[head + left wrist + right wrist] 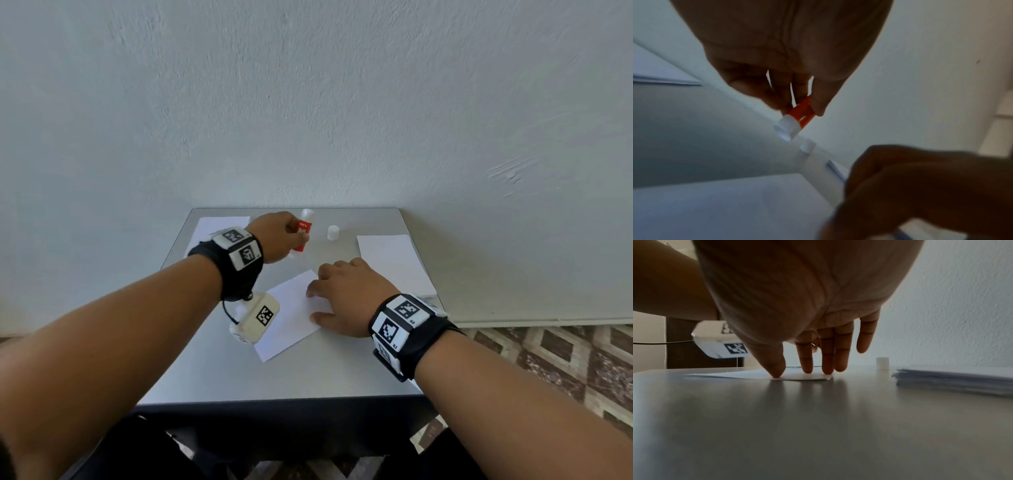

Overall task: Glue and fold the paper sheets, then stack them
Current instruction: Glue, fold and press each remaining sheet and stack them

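Grey table point(212, 373) by wall: left hand point(277, 236) grips uncapped glue stick point(302, 236), ready to apply; right hand point(346, 294), fingers spread, pins sheet point(291, 325) w/ fingertips so it won't slide.

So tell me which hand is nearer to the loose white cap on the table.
Left. The left hand, gripping the glue stick, is just beside the cap. The right hand sits nearer the person, fingers pressing the paper sheet.

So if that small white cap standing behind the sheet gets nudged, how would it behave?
The cap stands upright on the smooth grey table, so it would probably slide or tip easily. It looks cylindrical, so once tipped it might roll. It seems small, hollow plastic, likely very light.
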